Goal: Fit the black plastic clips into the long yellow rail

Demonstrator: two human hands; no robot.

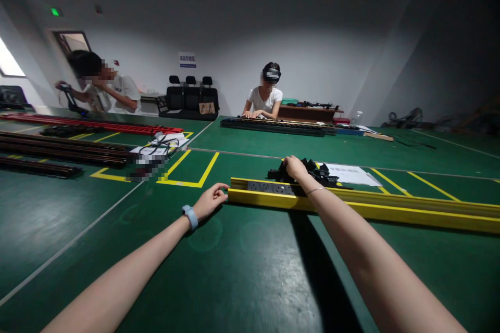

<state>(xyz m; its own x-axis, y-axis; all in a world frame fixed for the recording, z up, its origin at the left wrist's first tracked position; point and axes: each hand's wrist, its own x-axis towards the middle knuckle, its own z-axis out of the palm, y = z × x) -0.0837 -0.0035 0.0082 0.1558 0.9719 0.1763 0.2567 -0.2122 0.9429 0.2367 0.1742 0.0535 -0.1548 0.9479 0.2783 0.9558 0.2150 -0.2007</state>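
A long yellow channel (390, 213) lies across the green table. Seated in its left part are several black socket modules (269, 188) with slots in their faces. My left hand (211, 201), a light blue watch on its wrist, has its fingertips apart against the channel's left end without gripping it. Beyond the channel, my right hand (296, 168) reaches to a heap of small black parts (324, 174). Its fingers are bent together at the heap's left side; what is between them is hidden. My right forearm crosses over the channel and covers some of it.
Behind the channel lies a white paper sheet (351, 174) beside yellow tape lines. To the left are dark rails (66, 146), red rails (97, 124) and cables on papers. Across the table one person (265, 99) handles dark rails; another person (121, 91) sits at far left.
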